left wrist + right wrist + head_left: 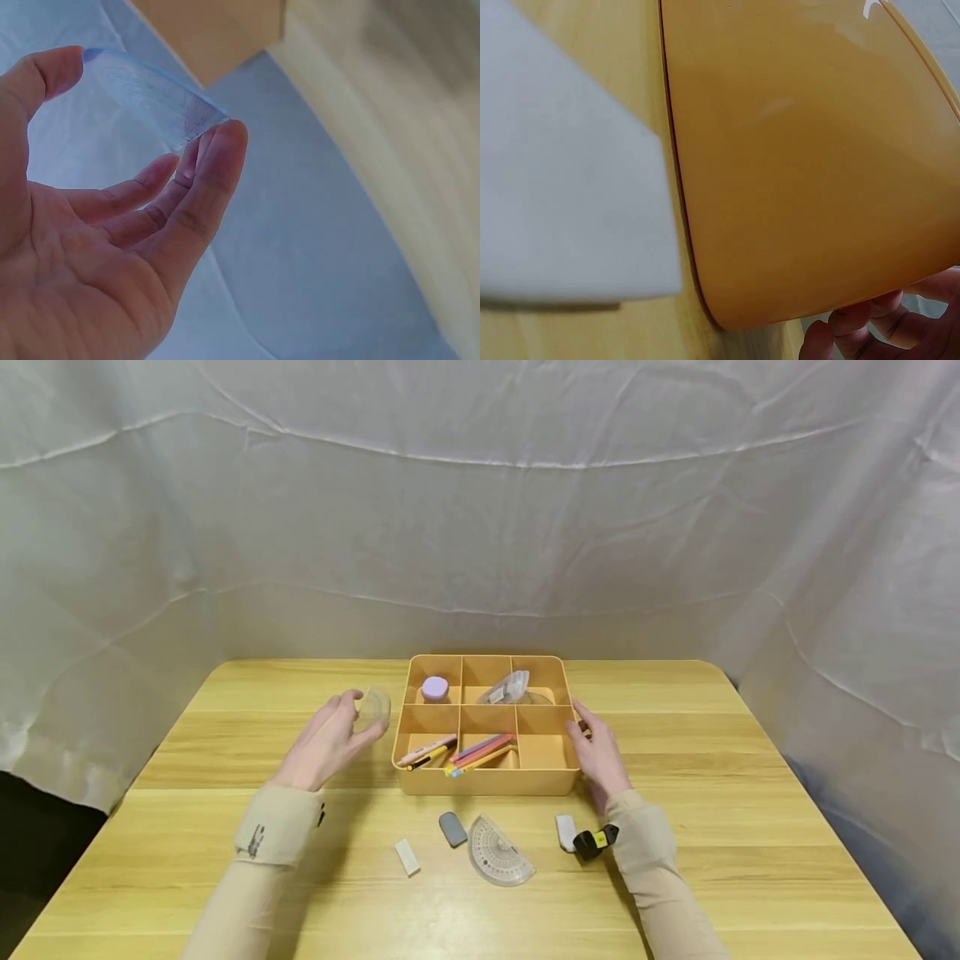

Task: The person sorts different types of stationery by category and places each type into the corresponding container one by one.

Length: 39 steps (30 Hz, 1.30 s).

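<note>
My left hand (326, 739) pinches a clear protractor (150, 97) between thumb and fingertips, raised left of the orange divided box (487, 782). In the left wrist view its printed arcs show faintly. At the box's right side, my right hand (600, 756) rests its fingertips against the wall near the rim. The right wrist view has those fingers (855, 319) beside the box corner, partly hidden by it. Inside the box are a lilac lidded item (435, 688), a clear plastic packet (507, 688), and several pens (480, 754) in the front left and middle compartments.
In front of the box lie a white eraser (407, 857), a dark grey eraser (452, 829), another clear protractor (498, 853) and a pale block (566, 832). A black object with a yellow label (596, 841) sits by the right wrist. A grey curtain (480, 527) hangs behind the table.
</note>
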Tool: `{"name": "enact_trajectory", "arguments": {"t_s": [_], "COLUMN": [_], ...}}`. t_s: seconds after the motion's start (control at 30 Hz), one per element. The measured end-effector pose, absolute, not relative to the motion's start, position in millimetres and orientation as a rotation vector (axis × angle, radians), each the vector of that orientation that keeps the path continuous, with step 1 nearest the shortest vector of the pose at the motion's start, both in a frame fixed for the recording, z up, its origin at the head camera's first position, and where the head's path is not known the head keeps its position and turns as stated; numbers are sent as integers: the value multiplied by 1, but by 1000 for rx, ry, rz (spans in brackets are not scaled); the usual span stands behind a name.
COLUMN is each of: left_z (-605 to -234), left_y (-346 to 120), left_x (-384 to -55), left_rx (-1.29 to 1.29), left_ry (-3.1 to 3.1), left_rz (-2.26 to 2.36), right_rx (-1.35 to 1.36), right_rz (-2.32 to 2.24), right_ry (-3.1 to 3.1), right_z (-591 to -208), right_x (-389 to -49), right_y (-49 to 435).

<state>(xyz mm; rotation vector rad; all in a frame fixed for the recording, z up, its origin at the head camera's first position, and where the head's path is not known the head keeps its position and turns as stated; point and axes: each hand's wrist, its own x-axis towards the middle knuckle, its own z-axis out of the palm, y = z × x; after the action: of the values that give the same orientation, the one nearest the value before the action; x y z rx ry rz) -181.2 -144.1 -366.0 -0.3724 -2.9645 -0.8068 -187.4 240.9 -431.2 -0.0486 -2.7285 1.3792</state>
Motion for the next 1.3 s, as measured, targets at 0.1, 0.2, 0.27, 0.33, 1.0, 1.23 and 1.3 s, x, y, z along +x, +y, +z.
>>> {"name": "enact_trajectory", "arguments": {"t_s": [0.1, 0.2, 0.27, 0.33, 1.0, 1.23, 1.3], "left_z": [-358, -349, -344, -340, -304, -299, -298], "left_y": [-134, -123, -116, -110, -37, -8, 0], "left_x": [-186, -192, -195, -198, -222, -231, -234], "left_rx": [-399, -442, -480, -519, -722, -748, -764], "left_ry": [-2947, -2924, -2903, -2884, -2921, -2947, -2959], "left_rz": [-797, -809, -829, -836, -563, -450, -435], "right_rx": [-44, -49, -53, -51, -40, -37, -35], "right_rz": [1376, 1371, 1375, 1380, 1409, 1402, 1404], "right_ry": [-2724, -2722, -2721, -2721, -2705, -2696, -2697], "right_z": [-432, -432, -431, -431, -433, -433, -434], "right_x": [-187, -187, -186, -185, -187, -189, -188], "right_y": [241, 240, 239, 238, 229, 228, 227]}}
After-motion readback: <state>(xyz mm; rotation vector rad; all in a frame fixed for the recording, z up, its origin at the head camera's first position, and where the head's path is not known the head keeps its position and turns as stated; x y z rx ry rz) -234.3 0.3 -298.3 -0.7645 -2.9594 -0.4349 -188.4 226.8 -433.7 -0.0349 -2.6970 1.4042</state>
